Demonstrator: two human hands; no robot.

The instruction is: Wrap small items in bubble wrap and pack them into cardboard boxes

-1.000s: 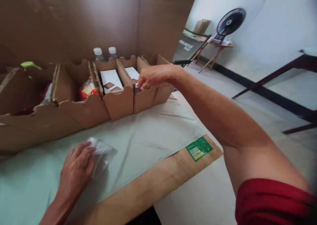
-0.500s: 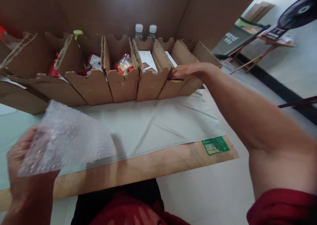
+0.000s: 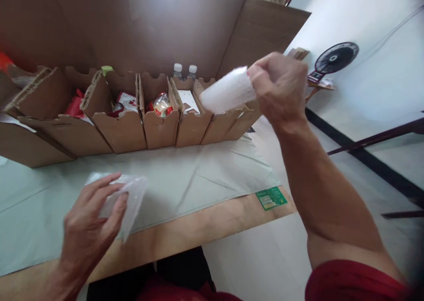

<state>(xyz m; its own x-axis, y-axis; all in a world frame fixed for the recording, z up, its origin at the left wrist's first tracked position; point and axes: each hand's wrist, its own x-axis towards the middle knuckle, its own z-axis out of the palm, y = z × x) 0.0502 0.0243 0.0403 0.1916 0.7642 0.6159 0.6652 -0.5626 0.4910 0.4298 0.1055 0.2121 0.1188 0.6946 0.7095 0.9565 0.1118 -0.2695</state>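
Note:
At the lower left, my left hand pinches a piece of clear bubble wrap between thumb and fingers, just above the cloth-covered table. My right hand is raised at the upper right, fingers closed on one end of a whitish, translucent sheet. That sheet is smeared by motion, so its exact kind is unclear. It points left, above the rightmost compartments of a row of cardboard bins, partly covering them.
The bins hold a red item, a red-and-clear packet and a white card. Two white-capped bottles stand behind, before a tall cardboard panel. A green label lies on the wooden table edge. A fan stands right.
My right hand has come up out of a right-hand bin with the whitish sheet. My left hand has shifted right, and its bubble wrap has turned. The view has swung.

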